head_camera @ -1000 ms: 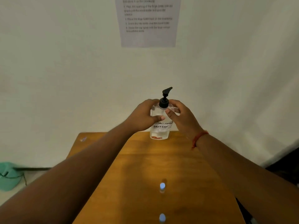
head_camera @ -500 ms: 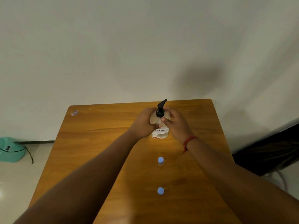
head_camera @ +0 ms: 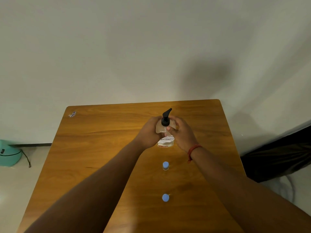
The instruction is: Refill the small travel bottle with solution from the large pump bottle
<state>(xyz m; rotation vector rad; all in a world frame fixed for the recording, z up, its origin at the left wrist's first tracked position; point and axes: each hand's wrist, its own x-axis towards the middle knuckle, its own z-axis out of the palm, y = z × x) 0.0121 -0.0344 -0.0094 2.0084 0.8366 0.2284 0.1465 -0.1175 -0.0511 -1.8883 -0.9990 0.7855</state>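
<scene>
A clear large pump bottle (head_camera: 165, 140) with a black pump head and a white handwritten label stands upright on the wooden table (head_camera: 101, 148). My left hand (head_camera: 149, 132) wraps its left side and my right hand (head_camera: 180, 132) grips its right side, thumb near the black collar. Two small clear travel bottles with blue caps stand in line towards me: one (head_camera: 165, 165) just below the pump bottle, another (head_camera: 165, 197) nearer the front. Both are apart from my hands.
A small sticker (head_camera: 72, 114) lies at the table's far left corner. A teal object with a black cable (head_camera: 9, 155) sits on the floor at left. Dark fabric (head_camera: 277, 157) hangs to the right of the table. A plain wall rises behind.
The view has tilted down, so the wall paper is out of sight and the whole table shows. Both hands stay on the pump bottle, which looks lower against the tabletop.
</scene>
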